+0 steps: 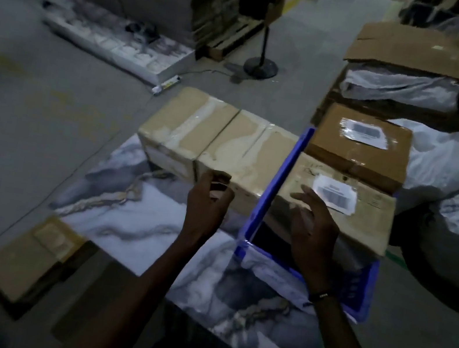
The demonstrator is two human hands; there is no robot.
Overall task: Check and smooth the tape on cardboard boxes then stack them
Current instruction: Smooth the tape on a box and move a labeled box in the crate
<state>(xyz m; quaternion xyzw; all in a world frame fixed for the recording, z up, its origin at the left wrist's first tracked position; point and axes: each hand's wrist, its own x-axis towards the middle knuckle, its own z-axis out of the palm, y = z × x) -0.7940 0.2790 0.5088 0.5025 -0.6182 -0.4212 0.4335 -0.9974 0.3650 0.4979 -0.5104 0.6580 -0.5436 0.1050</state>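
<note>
Two taped cardboard boxes lie side by side on a marble-patterned sheet (134, 218): a left box (181, 125) and a middle box (245, 149). My left hand (208, 197) is at the near edge of the middle box with fingers curled; whether it pinches tape is unclear. A labelled box (367, 219) sits in a blue crate (279, 182). Over this box's near left part my right hand (311, 222) is spread, fingers relaxed. Behind it, another labelled box (358, 147) lies on top.
White plastic bags (449, 169) lie to the right. An open carton (418, 50) with wrapped goods is at the back right. A black stand base (260, 67) and a long white tray (116, 43) are on the floor behind. Flat cardboard (33, 255) lies near left.
</note>
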